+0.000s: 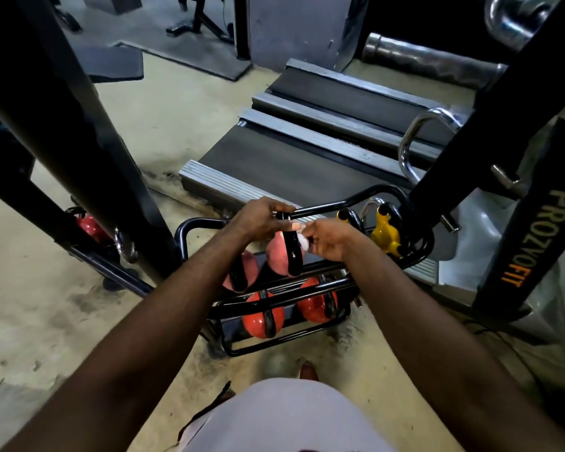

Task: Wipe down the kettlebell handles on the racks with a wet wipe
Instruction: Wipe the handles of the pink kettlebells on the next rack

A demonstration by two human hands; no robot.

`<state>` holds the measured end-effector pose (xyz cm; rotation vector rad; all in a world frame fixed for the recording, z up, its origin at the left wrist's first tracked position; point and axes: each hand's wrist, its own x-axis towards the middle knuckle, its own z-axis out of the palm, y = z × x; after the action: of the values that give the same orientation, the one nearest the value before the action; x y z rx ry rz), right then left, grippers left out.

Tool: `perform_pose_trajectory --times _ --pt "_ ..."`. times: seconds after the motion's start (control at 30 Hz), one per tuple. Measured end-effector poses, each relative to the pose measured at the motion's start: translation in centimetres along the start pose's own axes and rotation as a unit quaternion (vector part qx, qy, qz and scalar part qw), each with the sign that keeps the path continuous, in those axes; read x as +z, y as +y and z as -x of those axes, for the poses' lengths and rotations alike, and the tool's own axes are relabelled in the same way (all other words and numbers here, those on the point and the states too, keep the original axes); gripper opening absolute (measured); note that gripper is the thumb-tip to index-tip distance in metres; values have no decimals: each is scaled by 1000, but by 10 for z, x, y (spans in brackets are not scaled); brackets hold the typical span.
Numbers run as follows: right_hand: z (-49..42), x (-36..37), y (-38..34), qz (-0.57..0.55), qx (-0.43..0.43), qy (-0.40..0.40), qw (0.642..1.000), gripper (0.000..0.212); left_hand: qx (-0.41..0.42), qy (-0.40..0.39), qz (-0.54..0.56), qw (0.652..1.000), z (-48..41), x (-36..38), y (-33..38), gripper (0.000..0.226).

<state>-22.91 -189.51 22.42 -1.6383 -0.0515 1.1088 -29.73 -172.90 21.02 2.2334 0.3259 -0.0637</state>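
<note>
A black tubular rack [356,199] stands on the floor before me. On its upper shelf a pink kettlebell [276,254] with a black handle [291,252] is lifted a little. My left hand [261,218] grips the top of that handle. My right hand [330,238] pinches a small white wet wipe [304,241] against the handle's right side. A second pink kettlebell [247,272] sits to its left. Two yellow kettlebells [385,234] stand at the shelf's right end. Two red kettlebells [263,318] rest on the lower shelf.
Thick black machine uprights [88,135] flank the rack on the left and on the right [519,158]. Behind the rack lie two treadmill decks [307,158]. Another red kettlebell [90,225] sits at far left. My foot [307,370] is near the rack's front.
</note>
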Motion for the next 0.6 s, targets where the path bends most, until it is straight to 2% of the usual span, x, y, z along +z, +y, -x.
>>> perform_pose_trajectory --times 0.1,0.2,0.3,0.37,0.43,0.47,0.5,0.6 --pt "-3 0 5 -49 -19 31 998 27 0 6 5 1000 1 2 3 51" --pt "17 -6 42 46 -43 32 998 22 -5 16 7 1000 3 0 4 52" --pt "38 -13 70 71 -155 74 983 17 -9 17 20 1000 4 -1 2 49" --pt "41 -10 66 109 -290 135 941 19 -10 24 30 999 4 1 3 44" --pt "35 -4 55 225 -423 166 862 25 -11 34 46 998 3 4 5 36" --pt "30 -2 53 276 -463 159 827 27 -15 38 55 998 2 4 6 32" --pt "26 -2 55 310 -486 146 804 27 -20 41 62 997 2 4 7 30" --pt "26 -5 79 352 -501 157 775 27 -30 46 57 997 -1 3 6 26"
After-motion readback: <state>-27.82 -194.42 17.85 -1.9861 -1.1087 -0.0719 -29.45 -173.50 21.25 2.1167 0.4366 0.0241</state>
